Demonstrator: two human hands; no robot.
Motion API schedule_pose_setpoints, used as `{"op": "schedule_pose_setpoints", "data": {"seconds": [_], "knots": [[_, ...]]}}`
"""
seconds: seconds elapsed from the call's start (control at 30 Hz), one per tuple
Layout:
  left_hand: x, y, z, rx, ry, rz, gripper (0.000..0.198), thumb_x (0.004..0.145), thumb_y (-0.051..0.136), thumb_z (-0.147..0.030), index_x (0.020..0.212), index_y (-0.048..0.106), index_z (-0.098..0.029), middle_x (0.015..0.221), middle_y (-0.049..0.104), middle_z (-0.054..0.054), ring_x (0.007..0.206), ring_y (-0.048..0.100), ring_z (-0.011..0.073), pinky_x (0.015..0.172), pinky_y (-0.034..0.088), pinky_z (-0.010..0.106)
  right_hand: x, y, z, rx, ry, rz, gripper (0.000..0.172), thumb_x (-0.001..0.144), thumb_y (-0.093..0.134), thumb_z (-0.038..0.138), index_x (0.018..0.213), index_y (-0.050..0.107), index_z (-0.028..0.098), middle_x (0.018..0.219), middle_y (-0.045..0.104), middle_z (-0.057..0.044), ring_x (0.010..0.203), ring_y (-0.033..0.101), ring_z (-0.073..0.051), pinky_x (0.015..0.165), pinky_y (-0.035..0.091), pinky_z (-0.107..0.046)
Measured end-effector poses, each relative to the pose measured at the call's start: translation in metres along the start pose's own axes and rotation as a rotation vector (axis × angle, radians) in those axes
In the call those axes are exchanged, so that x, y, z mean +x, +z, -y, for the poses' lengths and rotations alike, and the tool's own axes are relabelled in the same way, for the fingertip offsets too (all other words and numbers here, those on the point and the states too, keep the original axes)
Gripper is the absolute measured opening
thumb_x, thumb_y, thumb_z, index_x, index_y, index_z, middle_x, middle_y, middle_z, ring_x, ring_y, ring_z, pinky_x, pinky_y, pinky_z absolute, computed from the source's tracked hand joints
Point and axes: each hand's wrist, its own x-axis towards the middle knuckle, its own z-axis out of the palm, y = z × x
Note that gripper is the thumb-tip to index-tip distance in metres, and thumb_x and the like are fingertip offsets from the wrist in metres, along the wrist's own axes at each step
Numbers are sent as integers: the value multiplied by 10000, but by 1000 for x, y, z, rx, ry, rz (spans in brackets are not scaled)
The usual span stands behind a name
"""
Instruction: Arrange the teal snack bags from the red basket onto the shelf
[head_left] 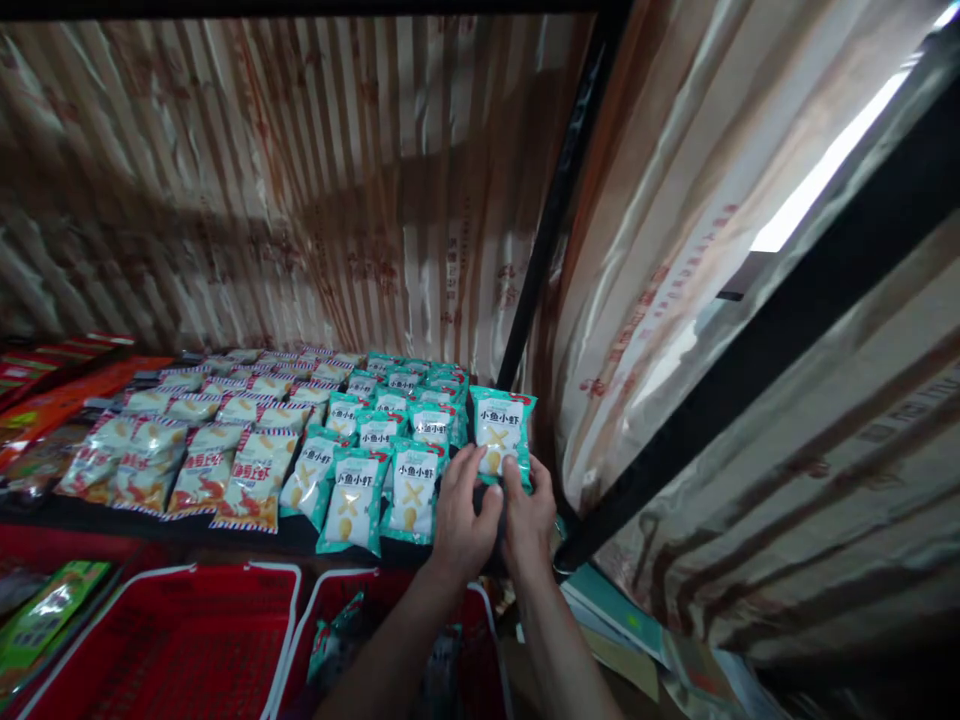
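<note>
Teal pack (504, 415) right of centre, just above my fingertips, long axis near upright. My left hand (460, 512) and right hand (529, 515) about equally near, at its lower edge; fingers part-curled, can't tell if gripping. Shiny, crinkly film, pillow-shaped; matching packs (414, 488) to its left.

It's dim in here (bar that white-glaring gap (814, 165)), a broad shadow across the curtain (375, 200), lower corners blurred.
</note>
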Motion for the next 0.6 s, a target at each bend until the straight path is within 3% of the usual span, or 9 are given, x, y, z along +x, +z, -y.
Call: {"op": "schedule_pose_setpoints", "data": {"seconds": [0.17,0.3,0.6], "knots": [[8,13,18,115,9,58,496,845,455,-273,1327,479,-156,1502,308,110,1385,275,245,1146,227,404,37,21,-21,-12,-65,-57,647,728,535,567,1188,520,112,1128,619,-159,997,612,-272,856,482,-400],[12,18,28,107,-40,75,492,872,436,-323,1345,470,-192,1528,263,68,1409,226,242,1155,202,397,63,34,-36,-53,-126,-107,617,728,524,519,1203,513,127,1204,576,-157,1094,555,-281,938,423,-436],[28,32,43,17,-106,137,504,908,381,-347,1394,405,-218,1543,220,46,1437,95,227,1176,122,400,90,48,-69,-130,-199,-78,517,765,478,448,1183,561,155,1061,658,-120,998,601,-267,870,457,-412]]}}
